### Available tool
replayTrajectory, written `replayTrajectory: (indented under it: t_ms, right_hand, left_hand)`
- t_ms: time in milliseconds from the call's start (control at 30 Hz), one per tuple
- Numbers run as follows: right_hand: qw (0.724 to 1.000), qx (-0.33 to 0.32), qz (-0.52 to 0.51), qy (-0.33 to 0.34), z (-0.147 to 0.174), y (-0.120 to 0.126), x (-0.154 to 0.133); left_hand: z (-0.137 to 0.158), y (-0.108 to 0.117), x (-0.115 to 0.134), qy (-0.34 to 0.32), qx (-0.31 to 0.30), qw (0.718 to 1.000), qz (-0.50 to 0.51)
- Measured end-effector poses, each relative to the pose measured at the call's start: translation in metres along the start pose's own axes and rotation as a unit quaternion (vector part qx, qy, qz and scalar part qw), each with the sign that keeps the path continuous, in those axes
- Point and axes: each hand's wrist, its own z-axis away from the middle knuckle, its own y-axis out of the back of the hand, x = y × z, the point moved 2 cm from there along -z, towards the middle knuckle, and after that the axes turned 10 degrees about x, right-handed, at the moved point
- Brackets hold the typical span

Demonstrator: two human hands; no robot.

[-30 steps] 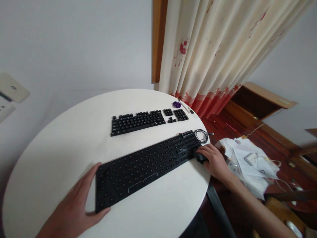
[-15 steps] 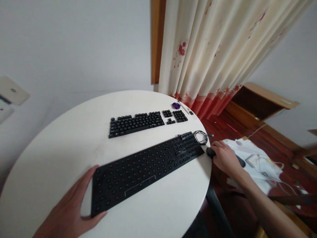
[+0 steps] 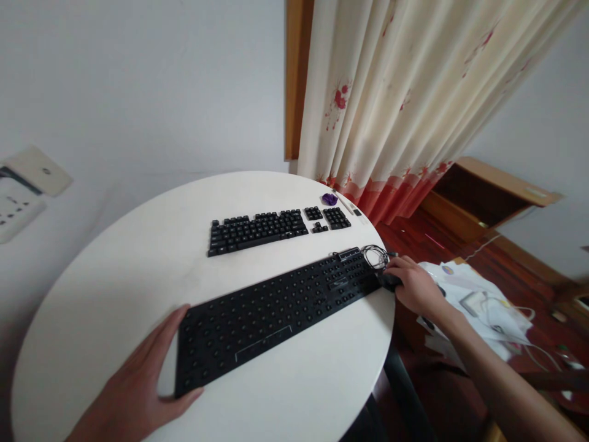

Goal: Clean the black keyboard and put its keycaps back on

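Note:
A black keyboard (image 3: 271, 316) with its keycaps off lies slantwise on the white round table (image 3: 138, 245). My left hand (image 3: 138, 374) grips its left end, thumb on the near corner and fingers at the far corner. At its right end, my right hand (image 3: 416, 285) is closed around a black tool (image 3: 389, 280) with a dark rounded end; the fingers hide most of it, and I cannot tell its kind. That end meets the keyboard's right edge in view. Behind the keyboard, loose black keycaps (image 3: 257, 232) are laid out in keyboard order.
A coiled black cable (image 3: 375, 256) lies by the keyboard's far right corner. A purple crumpled item (image 3: 329, 199) and a thin white stick (image 3: 345, 204) are near the table's back right edge. Beyond stand a curtain (image 3: 368, 123), wooden furniture (image 3: 501, 181) and white bags (image 3: 483, 301).
My right hand has moved the black tool leftward from beside the table's edge to the keyboard's right end. My left hand keeps its grip. The view has shifted slightly.

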Motion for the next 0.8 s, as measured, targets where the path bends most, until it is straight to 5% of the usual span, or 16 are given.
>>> replayTrajectory:
  t_ms: [133,233,433,600,800]
  right_hand:
    - [0.998,0.052,-0.040,0.020,-0.012,-0.006,-0.012]
    - [0.997,0.027,-0.043,0.055,-0.023,-0.015,-0.021]
    - [0.995,0.032,0.082,-0.052,-0.033,-0.004,0.005]
    - [0.993,0.085,0.021,-0.082,-0.031,0.006,0.011]
    - [0.998,0.016,-0.056,0.012,-0.024,-0.015,-0.015]
  left_hand:
    - [0.000,0.000,0.000,-0.006,0.007,1.000,-0.004]
    - [-0.001,0.000,0.000,-0.009,0.002,1.000,-0.009]
    - [0.000,0.000,0.000,-0.002,0.006,1.000,-0.003]
    - [0.001,0.001,0.000,0.002,0.006,1.000,-0.004]
    - [0.000,0.003,0.003,-0.002,-0.005,1.000,-0.004]
